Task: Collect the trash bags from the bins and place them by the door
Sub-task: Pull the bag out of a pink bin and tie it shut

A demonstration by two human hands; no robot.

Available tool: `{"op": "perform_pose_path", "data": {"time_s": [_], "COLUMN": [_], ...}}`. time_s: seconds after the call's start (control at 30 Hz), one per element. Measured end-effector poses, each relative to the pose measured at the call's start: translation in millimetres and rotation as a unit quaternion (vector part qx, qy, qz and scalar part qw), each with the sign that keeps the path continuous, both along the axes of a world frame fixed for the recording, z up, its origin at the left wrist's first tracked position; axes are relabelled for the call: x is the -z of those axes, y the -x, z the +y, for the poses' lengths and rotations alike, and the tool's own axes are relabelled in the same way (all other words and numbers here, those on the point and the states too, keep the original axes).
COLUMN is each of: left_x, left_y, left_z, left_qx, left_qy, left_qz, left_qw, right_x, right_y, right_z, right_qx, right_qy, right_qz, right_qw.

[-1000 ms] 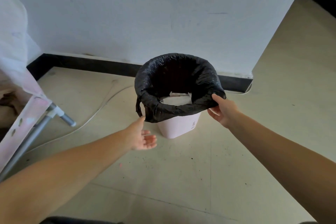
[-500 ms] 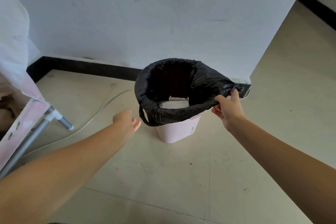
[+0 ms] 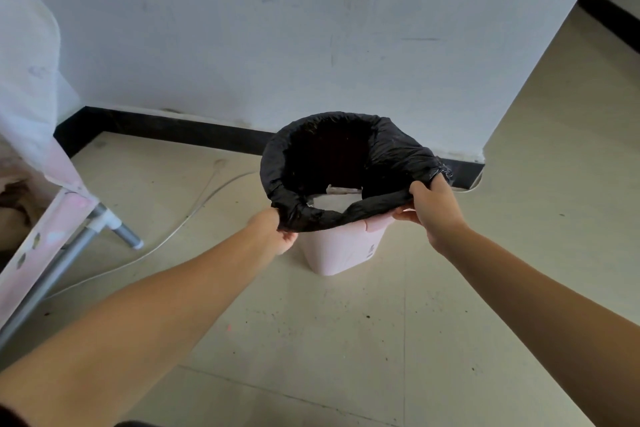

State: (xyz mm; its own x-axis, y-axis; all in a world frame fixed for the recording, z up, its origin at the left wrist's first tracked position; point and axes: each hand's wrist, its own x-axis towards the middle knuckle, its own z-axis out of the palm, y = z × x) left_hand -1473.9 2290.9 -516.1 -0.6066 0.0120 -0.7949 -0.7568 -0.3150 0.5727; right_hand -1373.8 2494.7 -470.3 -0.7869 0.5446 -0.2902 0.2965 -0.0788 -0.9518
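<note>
1. 1 black trash bag (image 3: 349, 163) lining 1 pale pink bin (image 3: 341, 250); the bag's mouth is wide open, its near edge pulled up off the bin rim, its far edge rolled over it.
2. 1 left hand (image 3: 273, 229) at the bag's near-left edge, fingers curled round a bunch of plastic.
3. 1 right hand (image 3: 434, 206) at the bag's near-right edge, fingers closed on the rolled edge, with a tuft of plastic sticking out past the knuckles.
4. Something white (image 3: 334, 199) lies inside the bag; can't tell what.
5. The bin stands on a beige tiled floor (image 3: 346, 340), dusty with dark specks, near a white wall (image 3: 277, 28) with a black baseboard (image 3: 166, 126).
6. 1 white cable (image 3: 180, 229) runs over the floor left of the bin.
7. Far left: 1 pink frame (image 3: 41, 239) on 1 grey metal leg (image 3: 117, 229), white fabric (image 3: 24, 80) draped above.
8. At right the wall ends at a corner, and the floor runs on beyond it.
</note>
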Motion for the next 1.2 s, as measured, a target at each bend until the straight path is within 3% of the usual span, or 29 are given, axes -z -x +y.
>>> {"op": "perform_pose_path", "data": {"time_s": [0.1,0.17,0.23,0.27,0.4,0.53,0.6,0.7,0.77,0.83,0.93,1.03,1.2], "left_x": [-17.0,-36.0,-57.2,-64.1,-80.2,-93.3,-99.5,-101.1,-93.8,-78.1,-64.0,-54.8,-53.4], "left_y": [10.5,13.3,11.3,9.9,-0.2,4.1,8.8,19.4,30.7,46.0,64.6,83.3,95.9], "left_z": [-3.4,0.8,12.3,21.3,61.3,81.6,78.9,68.7,58.6,46.7,38.2,51.1,82.1], "left_qx": [-0.074,-0.073,-0.022,0.009,0.104,0.205,0.292,0.4,0.355,0.266,0.188,0.14,0.125], "left_qy": [0.01,0.139,0.176,0.154,0.011,-0.032,-0.014,0.01,0.056,0.117,0.047,-0.016,0.068], "left_qz": [0.129,0.28,0.382,0.399,0.357,0.322,0.319,0.308,0.294,0.257,0.147,0.108,0.163], "left_qw": [0.989,0.947,0.907,0.904,0.928,0.924,0.902,0.863,0.886,0.922,0.97,0.984,0.976], "right_x": [2.0,1.1,-0.9,-2.2,-12.5,-22.9,-22.9,-20.5,-15.9,-15.9,-25.5,-29.4,-21.8], "right_y": [4.7,13.1,25.3,32.2,51.4,58.0,60.6,64.3,64.5,60.3,49.0,38.2,46.4], "right_z": [0.6,-0.5,-4.7,-7.9,-22.8,-19.8,-14.1,-10.7,-8.7,-3.9,-2.2,-6.1,11.9], "right_qx": [-0.02,-0.037,-0.068,-0.086,-0.214,-0.34,-0.328,-0.265,-0.206,-0.155,-0.19,-0.263,-0.264], "right_qy": [-0.155,-0.247,-0.252,-0.25,-0.259,-0.078,-0.109,-0.246,-0.308,-0.308,-0.289,-0.218,-0.198], "right_qz": [-0.022,-0.029,-0.01,-0.001,-0.03,-0.009,-0.008,-0.009,-0.038,-0.05,-0.039,-0.07,-0.082], "right_qw": [0.987,0.968,0.965,0.964,0.941,0.937,0.938,0.933,0.928,0.937,0.938,0.937,0.94]}}
